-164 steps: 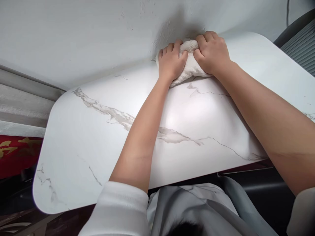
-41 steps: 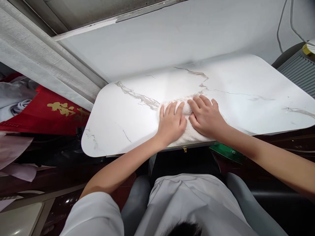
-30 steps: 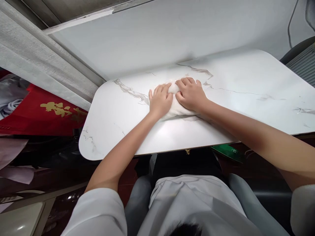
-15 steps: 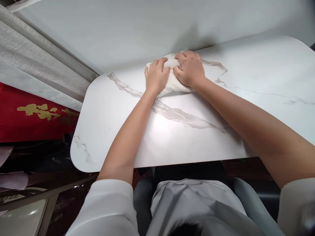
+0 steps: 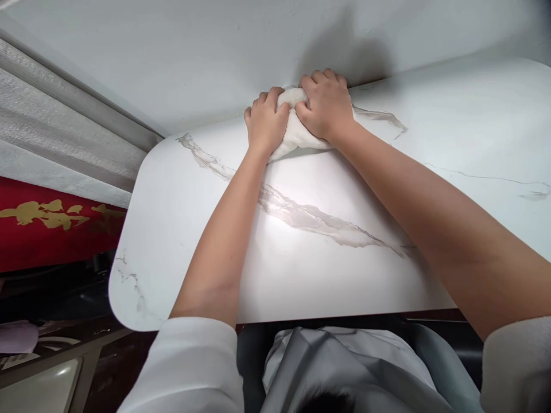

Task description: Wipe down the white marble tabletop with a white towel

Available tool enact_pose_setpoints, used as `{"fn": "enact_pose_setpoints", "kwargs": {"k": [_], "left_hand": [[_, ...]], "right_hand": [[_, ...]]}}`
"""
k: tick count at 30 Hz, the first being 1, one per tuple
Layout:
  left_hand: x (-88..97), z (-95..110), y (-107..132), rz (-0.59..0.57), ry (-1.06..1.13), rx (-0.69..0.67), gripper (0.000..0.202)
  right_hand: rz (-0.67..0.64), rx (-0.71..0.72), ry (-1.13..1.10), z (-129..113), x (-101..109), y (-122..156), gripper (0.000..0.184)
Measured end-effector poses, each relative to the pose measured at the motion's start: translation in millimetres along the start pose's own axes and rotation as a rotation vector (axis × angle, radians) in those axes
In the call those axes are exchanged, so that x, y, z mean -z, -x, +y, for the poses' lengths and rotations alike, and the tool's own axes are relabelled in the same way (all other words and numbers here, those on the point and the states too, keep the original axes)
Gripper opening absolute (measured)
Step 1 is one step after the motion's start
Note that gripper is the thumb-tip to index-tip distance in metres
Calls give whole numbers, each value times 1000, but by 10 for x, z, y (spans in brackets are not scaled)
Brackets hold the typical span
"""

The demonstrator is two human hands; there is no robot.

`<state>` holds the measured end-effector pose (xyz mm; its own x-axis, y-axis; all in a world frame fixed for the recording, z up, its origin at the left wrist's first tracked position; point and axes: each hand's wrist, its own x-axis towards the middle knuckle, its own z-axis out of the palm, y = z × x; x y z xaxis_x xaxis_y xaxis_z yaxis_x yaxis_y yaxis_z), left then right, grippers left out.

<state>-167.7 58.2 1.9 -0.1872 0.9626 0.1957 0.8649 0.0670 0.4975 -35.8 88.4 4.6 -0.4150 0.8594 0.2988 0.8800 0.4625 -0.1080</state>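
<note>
A bunched white cloth [image 5: 297, 131] lies at the far edge of the marble-patterned table [image 5: 193, 201], close against the wall. My left hand [image 5: 267, 121] grips its left part, fingers curled over the far side and thumb pointing inward. On the right part, my right hand [image 5: 326, 103] holds the cloth in the same way, its fingers bent over the far edge. Some of the cloth shows between the two thumbs and below the palms. The fingertips of both hands are hidden behind it.
Behind the table rises a pale wall [image 5: 193, 51]. A whitish curtain [image 5: 64, 115] hangs at the left, above a red cloth with gold marks [image 5: 51, 223]. Dark furniture with a pale panel [image 5: 43, 387] stands at the lower left.
Both hands have pushed the cloth farther away, up to the wall. The cloth looks more bunched. The view has shifted a little, with the table's near edge now lower in it.
</note>
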Motion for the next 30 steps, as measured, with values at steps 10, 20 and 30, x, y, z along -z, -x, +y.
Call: {"fn": "enact_pose_setpoints", "kwargs": {"k": [10, 20, 30], "left_hand": [[23, 14, 118, 13, -47, -24, 46], [85, 97, 711, 25, -70, -40, 44], [253, 308, 1783, -49, -86, -126, 47]], "right_hand": [[25, 62, -137, 89, -208, -38, 76], [-1, 90, -54, -77, 64, 663, 50], [-17, 119, -32, -245, 433, 1782, 52]]}}
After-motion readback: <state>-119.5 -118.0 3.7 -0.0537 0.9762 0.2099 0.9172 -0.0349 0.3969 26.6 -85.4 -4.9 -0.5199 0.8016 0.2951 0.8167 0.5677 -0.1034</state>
